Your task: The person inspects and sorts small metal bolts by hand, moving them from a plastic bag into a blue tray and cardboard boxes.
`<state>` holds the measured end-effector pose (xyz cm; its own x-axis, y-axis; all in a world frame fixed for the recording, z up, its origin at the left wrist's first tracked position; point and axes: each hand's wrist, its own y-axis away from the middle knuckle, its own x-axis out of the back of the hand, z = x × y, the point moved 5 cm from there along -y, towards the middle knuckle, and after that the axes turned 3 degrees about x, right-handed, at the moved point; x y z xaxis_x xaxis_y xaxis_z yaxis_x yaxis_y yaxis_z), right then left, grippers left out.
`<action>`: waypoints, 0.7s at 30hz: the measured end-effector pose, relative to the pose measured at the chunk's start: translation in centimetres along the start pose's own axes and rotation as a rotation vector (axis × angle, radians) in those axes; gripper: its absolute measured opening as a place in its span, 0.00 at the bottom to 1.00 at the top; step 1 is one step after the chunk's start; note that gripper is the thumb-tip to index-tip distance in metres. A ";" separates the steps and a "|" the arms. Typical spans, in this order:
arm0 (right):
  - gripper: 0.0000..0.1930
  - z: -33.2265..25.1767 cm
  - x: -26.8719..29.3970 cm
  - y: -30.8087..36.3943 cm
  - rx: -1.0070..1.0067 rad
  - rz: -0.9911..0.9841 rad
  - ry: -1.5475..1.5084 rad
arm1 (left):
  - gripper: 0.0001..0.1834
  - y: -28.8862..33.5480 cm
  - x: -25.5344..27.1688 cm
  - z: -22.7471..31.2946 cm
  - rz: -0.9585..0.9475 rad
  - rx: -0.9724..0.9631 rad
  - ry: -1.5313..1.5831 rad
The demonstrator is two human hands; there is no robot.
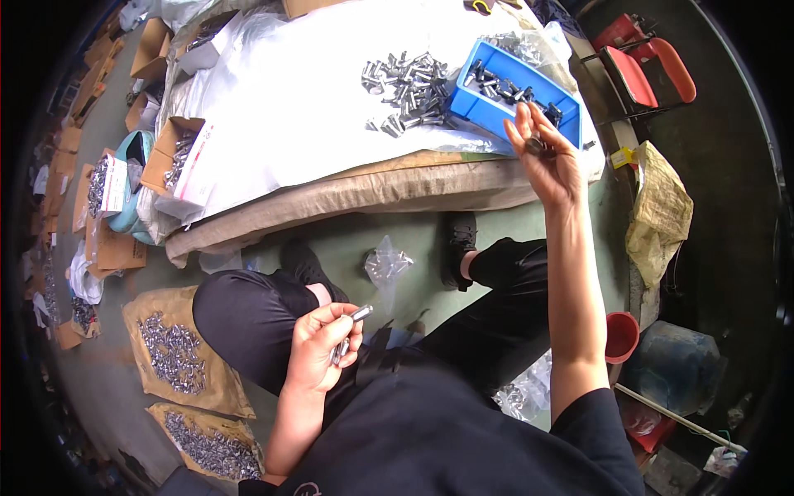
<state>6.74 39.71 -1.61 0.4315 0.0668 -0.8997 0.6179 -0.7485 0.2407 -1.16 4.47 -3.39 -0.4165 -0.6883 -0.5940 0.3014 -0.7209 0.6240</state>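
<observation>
My left hand is closed over my lap, gripping a few short, shiny metal cylindrical parts. One sticks out past the thumb and others lie under the curled fingers. My right hand is raised at the near edge of the blue plastic bin, palm turned up. Its fingers are bent around a small dark metal piece, whose exact kind I cannot make out. Dark bolt-like metal parts lie in the bin. Left of it, a loose pile of shiny bolt-like parts rests on the white sheet.
The white-covered table has a padded front edge. Open cartons of metal parts stand at its left. Sacks with spread metal pieces lie on the floor, lower left. A red chair and red bucket are at right.
</observation>
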 end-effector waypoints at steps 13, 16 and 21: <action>0.31 -6.7 2.2 -6.8 0.577 0.294 0.794 | 0.10 -0.4 -0.4 0.5 0.014 0.004 -0.042; 0.29 -5.7 -0.7 -4.1 0.834 0.154 1.243 | 0.11 -0.4 -1.4 1.2 0.070 -0.144 -0.089; 0.15 6.9 -2.2 5.8 -0.084 -0.088 0.849 | 0.11 0.2 -1.8 2.8 0.209 -0.537 -0.550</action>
<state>4.91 30.67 -0.76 0.7049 0.6185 -0.3472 0.7043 -0.6685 0.2390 -2.74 5.72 -0.78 -0.6272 -0.7759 -0.0681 0.7339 -0.6180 0.2820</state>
